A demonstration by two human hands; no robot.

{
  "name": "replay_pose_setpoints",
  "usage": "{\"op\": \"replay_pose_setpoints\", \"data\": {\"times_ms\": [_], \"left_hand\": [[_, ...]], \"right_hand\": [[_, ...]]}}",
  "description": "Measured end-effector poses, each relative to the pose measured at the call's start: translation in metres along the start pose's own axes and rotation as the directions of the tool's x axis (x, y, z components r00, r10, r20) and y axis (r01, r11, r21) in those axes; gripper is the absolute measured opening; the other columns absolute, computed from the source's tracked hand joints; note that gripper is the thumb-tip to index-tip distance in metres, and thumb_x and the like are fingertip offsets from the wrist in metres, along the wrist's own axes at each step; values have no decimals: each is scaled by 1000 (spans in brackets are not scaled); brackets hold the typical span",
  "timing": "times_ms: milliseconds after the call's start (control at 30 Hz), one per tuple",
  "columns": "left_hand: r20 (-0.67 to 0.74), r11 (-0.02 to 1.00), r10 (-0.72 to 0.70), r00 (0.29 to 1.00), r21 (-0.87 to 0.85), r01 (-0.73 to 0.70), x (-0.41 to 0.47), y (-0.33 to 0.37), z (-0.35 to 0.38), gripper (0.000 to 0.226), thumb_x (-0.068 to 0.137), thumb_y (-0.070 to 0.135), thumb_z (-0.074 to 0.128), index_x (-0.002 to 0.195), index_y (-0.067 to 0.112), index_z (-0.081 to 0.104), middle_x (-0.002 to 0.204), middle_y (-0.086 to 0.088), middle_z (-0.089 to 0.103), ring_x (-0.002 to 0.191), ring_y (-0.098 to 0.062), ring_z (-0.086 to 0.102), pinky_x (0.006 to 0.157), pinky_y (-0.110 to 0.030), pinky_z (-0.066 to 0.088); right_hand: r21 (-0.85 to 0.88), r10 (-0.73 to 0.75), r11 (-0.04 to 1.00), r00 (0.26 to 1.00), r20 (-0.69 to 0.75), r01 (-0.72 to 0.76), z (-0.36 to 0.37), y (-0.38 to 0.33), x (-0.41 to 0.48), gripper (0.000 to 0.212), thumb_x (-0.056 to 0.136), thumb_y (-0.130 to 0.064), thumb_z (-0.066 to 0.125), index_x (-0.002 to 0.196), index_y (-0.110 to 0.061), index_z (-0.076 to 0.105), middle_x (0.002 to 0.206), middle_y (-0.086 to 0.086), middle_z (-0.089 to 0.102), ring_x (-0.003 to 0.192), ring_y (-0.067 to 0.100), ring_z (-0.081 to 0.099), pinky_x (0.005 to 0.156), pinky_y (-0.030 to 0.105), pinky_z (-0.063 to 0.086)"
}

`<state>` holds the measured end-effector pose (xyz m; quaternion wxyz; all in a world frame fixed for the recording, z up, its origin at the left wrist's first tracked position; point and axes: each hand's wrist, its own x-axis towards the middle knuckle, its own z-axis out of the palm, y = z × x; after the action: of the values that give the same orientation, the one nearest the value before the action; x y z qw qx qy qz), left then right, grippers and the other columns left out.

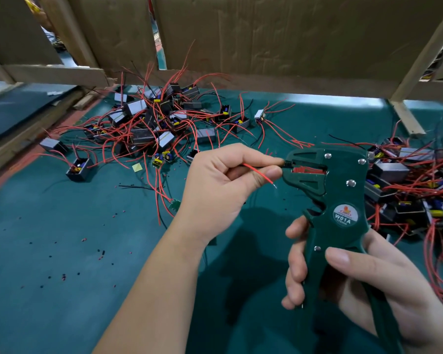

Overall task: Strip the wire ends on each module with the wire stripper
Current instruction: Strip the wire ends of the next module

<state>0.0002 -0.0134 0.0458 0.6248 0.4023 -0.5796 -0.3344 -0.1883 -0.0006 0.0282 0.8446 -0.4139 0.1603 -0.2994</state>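
1. Green wire stripper (pixel 343 190), head view: a strip looks to be in hand, with a dark wire end at its nose.
2. Just left of the stripper, the left hand (pixel 223 182) pinches a red wire (pixel 260 173), whose bared tip hangs free.
3. Below, the right hand (pixel 368 277) curls round the stripper's handles; next probably comes a firm squeeze.
4. Beyond the stripper, modules (pixel 151 123) litter the counter (pixel 62 277).

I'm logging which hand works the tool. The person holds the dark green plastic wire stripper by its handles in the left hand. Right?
Not quite: the right hand holds the dark green plastic wire stripper by its handles, as the head view shows. The left hand pinches a thin red wire beside the tool's nose.
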Motion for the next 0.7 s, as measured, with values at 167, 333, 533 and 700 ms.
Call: {"op": "replay_pose_setpoints", "data": {"times_ms": [167,333,533,700], "left_hand": [[-2,1000,25,1000,8,-25,0,-1,0,30,76,-16,64,102,-1,63,53,23,58,50,13,53,53,1,36],[-12,1000,-20,1000,24,20,0,-1,-2,24,78,-10,66,96,6,68,53,19,58,48,10,49,52,0,34],[44,980,-114,992,171,105,2,-6,-6,21,96,23,48,110,21,63,65,9,41,60,-4,37,59,-15,33],[-68,962,-115,991,239,128,3,-13,-7,31,102,12,39,82,17,62,59,23,57,51,8,48,53,-3,33]], "right_hand": [[8,15,1000,999,-38,-15,1,0,0,38,74,-22,81,100,-1,64,75,24,60,62,40,61,64,51,52],[6,22,1000,997,-68,-22,6,1,1,37,72,-28,82,92,-3,64,70,23,58,57,37,60,59,49,51],[-5,9,1000,963,-268,-10,13,3,0,55,53,-44,90,81,-5,63,63,22,52,48,34,53,50,44,49],[-18,4,1000,935,-355,-11,11,4,3,57,48,-50,89,71,-8,59,52,15,44,32,23,41,40,29,41]]}}
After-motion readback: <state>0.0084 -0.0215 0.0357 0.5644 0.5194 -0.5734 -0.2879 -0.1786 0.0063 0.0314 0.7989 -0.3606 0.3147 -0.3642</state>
